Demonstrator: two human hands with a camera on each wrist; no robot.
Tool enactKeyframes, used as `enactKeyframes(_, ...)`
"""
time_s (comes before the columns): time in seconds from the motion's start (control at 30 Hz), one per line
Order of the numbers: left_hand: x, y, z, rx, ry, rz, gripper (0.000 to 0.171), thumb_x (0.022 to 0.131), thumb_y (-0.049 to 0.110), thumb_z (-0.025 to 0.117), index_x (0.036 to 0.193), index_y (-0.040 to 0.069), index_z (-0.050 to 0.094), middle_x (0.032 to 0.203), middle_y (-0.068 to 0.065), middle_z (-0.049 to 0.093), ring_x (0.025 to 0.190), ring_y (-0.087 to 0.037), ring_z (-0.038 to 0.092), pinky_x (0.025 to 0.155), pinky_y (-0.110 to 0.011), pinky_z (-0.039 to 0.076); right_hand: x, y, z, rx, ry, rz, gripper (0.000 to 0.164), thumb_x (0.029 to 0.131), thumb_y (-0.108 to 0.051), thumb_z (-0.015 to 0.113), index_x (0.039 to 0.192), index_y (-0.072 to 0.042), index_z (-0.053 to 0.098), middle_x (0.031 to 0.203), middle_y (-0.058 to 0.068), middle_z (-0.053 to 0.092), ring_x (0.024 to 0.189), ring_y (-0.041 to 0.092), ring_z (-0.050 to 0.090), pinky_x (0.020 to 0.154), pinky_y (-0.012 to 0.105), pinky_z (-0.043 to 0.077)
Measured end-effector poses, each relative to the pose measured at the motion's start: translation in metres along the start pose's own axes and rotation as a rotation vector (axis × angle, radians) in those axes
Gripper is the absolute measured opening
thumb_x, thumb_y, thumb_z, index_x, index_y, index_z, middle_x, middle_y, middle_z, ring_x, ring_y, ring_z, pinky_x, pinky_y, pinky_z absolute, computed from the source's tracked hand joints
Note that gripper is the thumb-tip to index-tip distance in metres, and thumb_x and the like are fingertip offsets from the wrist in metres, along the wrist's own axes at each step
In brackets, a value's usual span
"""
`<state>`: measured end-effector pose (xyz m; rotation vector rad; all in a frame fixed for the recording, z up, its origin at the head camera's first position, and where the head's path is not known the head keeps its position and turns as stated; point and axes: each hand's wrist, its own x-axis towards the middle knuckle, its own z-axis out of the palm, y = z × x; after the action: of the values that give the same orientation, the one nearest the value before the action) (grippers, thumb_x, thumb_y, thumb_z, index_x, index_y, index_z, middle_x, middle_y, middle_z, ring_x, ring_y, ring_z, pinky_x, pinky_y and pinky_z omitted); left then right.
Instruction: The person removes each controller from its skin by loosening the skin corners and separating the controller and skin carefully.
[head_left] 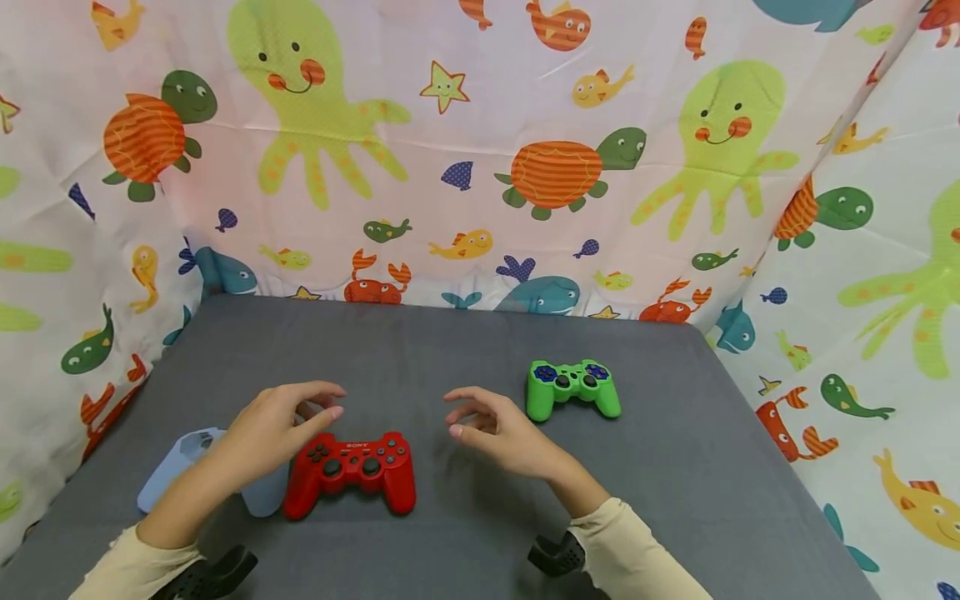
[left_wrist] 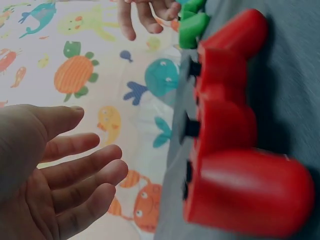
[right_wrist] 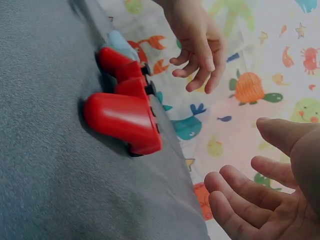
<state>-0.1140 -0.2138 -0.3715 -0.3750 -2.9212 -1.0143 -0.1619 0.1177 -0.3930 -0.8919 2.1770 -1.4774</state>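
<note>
A red game controller (head_left: 349, 471) lies face up on the grey table, with two black thumbsticks toward its near side. My left hand (head_left: 281, 421) hovers over its left part, fingers loosely bent and holding nothing. To the right of the controller my right hand (head_left: 498, 429) is held in the air, fingers relaxed, with nothing in it. Behind that hand rests a green controller (head_left: 572, 387) with blue button pads. A light blue controller-shaped thing (head_left: 266, 492) sits left of the red one, partly hidden by my left forearm. The red controller (left_wrist: 235, 150) shows side-on in the left wrist view.
The grey table (head_left: 675, 500) reaches back to a curtain (head_left: 480, 167) printed with sea animals, which also hangs along both sides. Black wrist cameras (head_left: 557, 554) are strapped by the cream sleeves (head_left: 637, 550).
</note>
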Motion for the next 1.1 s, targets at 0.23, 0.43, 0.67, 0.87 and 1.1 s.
enactKeyframes(0.23,0.014,0.015,0.007,-0.084,0.007,0.014,0.029,0.100,0.027,0.066,0.125,0.014,0.069,0.115,-0.006,0.074,0.091,-0.016,0.068,0.069,-0.029,0.054,-0.006,0.001,-0.012,-0.036,0.044,-0.007,0.040,0.103,-0.014,0.059,0.142,-0.009,0.052,0.123,0.019,0.066,0.100,0.030,0.071,0.087,0.030,0.057)
enactKeyframes(0.43,0.029,0.029,0.016,-0.138,-0.010,0.051,0.026,0.100,0.023,0.065,0.124,0.014,0.069,0.117,-0.007,0.073,0.091,-0.018,0.068,0.072,-0.033,0.053,-0.014,0.000,-0.027,-0.028,0.085,-0.019,0.039,0.104,-0.012,0.056,0.142,-0.005,0.051,0.122,0.022,0.066,0.103,0.023,0.071,0.090,0.041,0.058)
enactKeyframes(0.67,0.038,0.036,0.039,-0.244,-0.057,0.068,0.024,0.101,0.022,0.064,0.122,0.014,0.070,0.118,-0.010,0.072,0.089,-0.016,0.067,0.072,-0.030,0.055,-0.025,0.007,-0.041,-0.013,0.158,-0.015,0.040,0.103,-0.013,0.058,0.141,-0.002,0.051,0.123,0.025,0.065,0.099,0.012,0.070,0.092,0.051,0.056)
enactKeyframes(0.87,0.049,0.043,0.062,-0.334,-0.113,0.096,0.028,0.101,0.024,0.063,0.127,0.014,0.067,0.116,-0.010,0.072,0.084,-0.013,0.068,0.071,-0.030,0.056,-0.036,0.014,-0.055,-0.017,0.214,-0.019,0.039,0.103,-0.012,0.058,0.139,0.001,0.051,0.123,0.028,0.066,0.095,0.006,0.071,0.089,0.042,0.059)
enactKeyframes(1.1,0.068,0.065,0.078,-0.356,-0.099,0.144,0.029,0.101,0.023,0.063,0.129,0.017,0.066,0.112,-0.007,0.074,0.091,-0.019,0.068,0.075,-0.032,0.054,-0.042,0.015,-0.073,-0.008,0.262,-0.019,0.039,0.103,-0.009,0.056,0.139,0.004,0.050,0.123,0.033,0.064,0.093,0.004,0.071,0.087,0.036,0.060)
